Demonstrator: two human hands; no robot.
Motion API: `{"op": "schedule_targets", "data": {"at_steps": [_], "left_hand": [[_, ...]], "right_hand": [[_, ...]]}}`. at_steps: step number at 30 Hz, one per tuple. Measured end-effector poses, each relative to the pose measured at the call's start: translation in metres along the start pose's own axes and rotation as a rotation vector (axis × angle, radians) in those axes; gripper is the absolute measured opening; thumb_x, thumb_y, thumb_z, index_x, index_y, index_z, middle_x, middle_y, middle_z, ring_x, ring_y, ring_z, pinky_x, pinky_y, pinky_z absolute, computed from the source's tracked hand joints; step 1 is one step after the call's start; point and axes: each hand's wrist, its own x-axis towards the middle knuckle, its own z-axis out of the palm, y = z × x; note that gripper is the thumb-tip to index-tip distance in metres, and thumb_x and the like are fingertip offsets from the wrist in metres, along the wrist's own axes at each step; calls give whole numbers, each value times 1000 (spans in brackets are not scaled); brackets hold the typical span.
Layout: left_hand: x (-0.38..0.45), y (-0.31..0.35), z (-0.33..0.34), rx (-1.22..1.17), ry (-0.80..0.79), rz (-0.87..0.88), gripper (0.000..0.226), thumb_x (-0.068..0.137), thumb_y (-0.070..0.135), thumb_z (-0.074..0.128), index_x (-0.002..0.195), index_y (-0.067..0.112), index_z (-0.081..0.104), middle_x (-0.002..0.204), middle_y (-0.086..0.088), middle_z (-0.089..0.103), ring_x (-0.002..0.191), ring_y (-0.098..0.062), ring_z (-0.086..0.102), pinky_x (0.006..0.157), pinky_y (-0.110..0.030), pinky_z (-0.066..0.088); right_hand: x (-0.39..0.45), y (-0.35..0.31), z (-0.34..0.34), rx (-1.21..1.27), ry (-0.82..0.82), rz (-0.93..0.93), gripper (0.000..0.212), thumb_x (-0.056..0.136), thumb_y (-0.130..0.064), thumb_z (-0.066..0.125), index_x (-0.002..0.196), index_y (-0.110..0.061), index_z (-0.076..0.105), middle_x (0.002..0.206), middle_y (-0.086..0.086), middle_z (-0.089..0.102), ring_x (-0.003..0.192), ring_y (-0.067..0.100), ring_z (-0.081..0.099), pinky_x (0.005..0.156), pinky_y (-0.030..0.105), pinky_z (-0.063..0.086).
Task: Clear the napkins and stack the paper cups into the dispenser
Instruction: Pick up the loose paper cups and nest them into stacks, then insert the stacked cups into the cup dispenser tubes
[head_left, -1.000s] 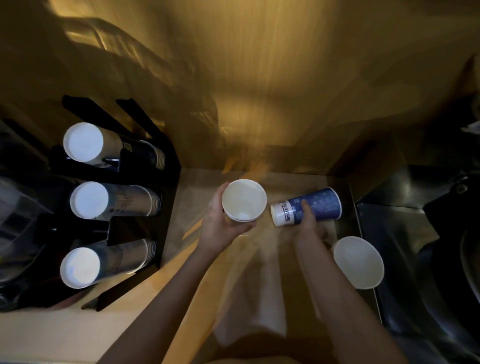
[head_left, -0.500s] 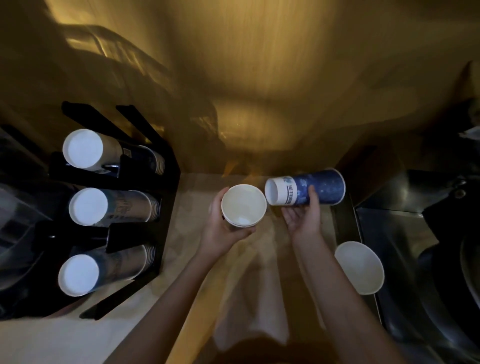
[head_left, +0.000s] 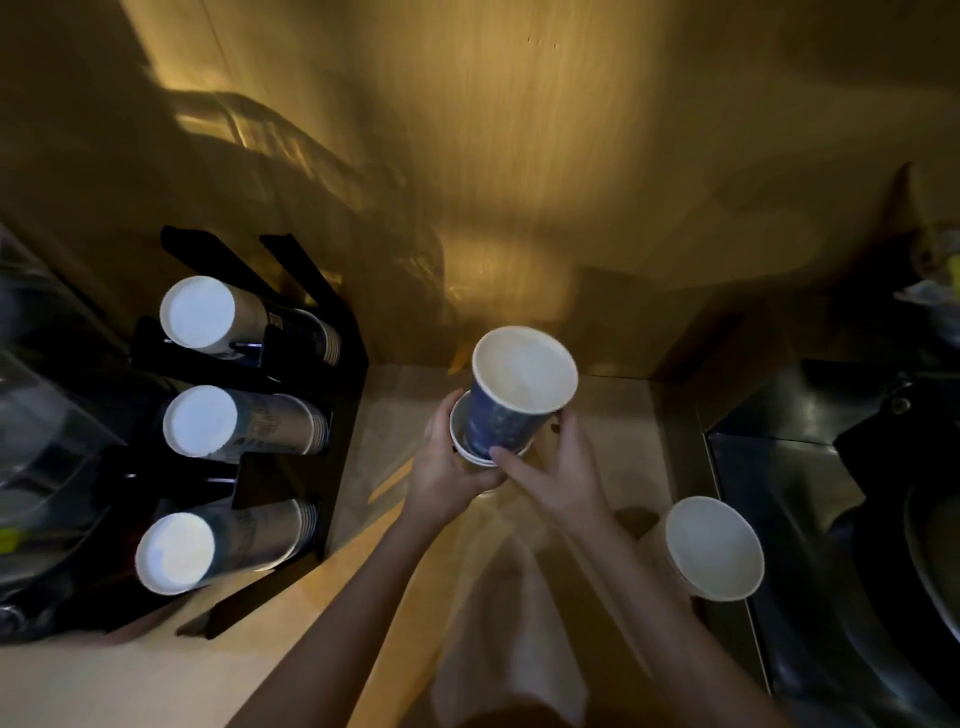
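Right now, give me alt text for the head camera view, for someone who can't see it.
Two hands nest a blue paper cup into a white-rimmed cup: the left hand holds the lower cup, the right hand steadies the blue one. A black dispenser at left holds three rows of stacked cups, and another paper cup stands upright at right on the counter.

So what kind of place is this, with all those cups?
Probably a drinks station in a cafe or office pantry. A black dispenser holds three rows of stacked paper cups, a metal sink sits to the right, and both hands are nesting a blue cup into another.
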Motion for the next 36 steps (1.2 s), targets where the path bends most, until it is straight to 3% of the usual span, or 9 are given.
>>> {"op": "schedule_targets", "data": {"at_steps": [4, 11, 15, 19, 23, 25, 29, 33, 36], "left_hand": [[-2, 5, -1, -1, 19, 13, 97, 43, 42, 78, 130, 26, 36, 128, 4, 49, 116, -7, 47, 85, 0, 33], [-8, 11, -5, 14, 32, 23, 90, 45, 42, 78, 126, 24, 41, 126, 2, 54, 115, -15, 53, 91, -28, 44], [-11, 20, -12, 44, 4, -49, 96, 41, 29, 82, 127, 22, 39, 120, 5, 55, 112, -20, 54, 84, -28, 44], [-14, 43, -30, 124, -6, -50, 93, 48, 19, 88, 127, 19, 39, 119, -2, 59, 109, -23, 56, 80, -26, 42], [-28, 88, -65, 243, -83, 236, 87, 55, 14, 84, 129, 14, 38, 129, -6, 53, 118, -21, 51, 92, -26, 42], [-43, 106, -81, 401, -155, 507, 78, 66, 17, 78, 132, 13, 36, 135, -8, 48, 127, -17, 43, 100, -24, 39], [-67, 121, -109, 831, -185, 853, 65, 83, 17, 64, 138, 23, 29, 149, -8, 34, 141, -20, 25, 114, -35, 28], [-79, 120, -138, 1170, -31, 967, 67, 80, 21, 65, 137, 31, 30, 147, -11, 38, 138, -27, 31, 110, -45, 25], [-86, 115, -161, 1184, 56, 899, 52, 85, 23, 45, 135, 32, 32, 145, -13, 41, 134, -27, 28, 108, -46, 25]], "right_hand": [[-1, 2, 3, -58, -91, 5, 93, 61, -31, 81, 136, -16, 29, 139, 7, 44, 125, 21, 45, 104, 42, 41], [-8, 1, 4, -212, -197, -135, 84, 72, -43, 68, 140, -20, 24, 140, 3, 44, 127, 18, 40, 102, 28, 34], [-7, 2, 0, -227, -222, -126, 74, 77, -47, 63, 137, -20, 30, 133, -1, 49, 120, 14, 45, 101, 31, 38], [1, -14, -6, 88, -173, 100, 27, 86, -42, 55, 106, -25, 57, 102, 1, 68, 80, 3, 63, 70, 14, 50], [12, -44, -14, 324, -285, 525, 56, 89, -56, 36, 97, -7, 60, 62, 12, 63, 41, 19, 60, 41, 25, 47], [11, -62, -21, 439, -539, 670, 68, 79, -71, 33, 93, -11, 61, 58, 14, 66, 43, 27, 62, 39, 28, 51], [7, -86, -20, 487, -791, 449, 55, 61, -74, 50, 88, -32, 72, 70, 5, 73, 59, 23, 69, 40, 30, 53], [9, -104, 0, 527, -875, 328, 56, 63, -66, 60, 106, -31, 63, 96, 2, 75, 80, 22, 71, 51, 36, 57], [13, -121, 18, 550, -836, 281, 71, 57, -64, 70, 115, -23, 61, 108, 7, 72, 95, 26, 67, 78, 47, 54]]}}
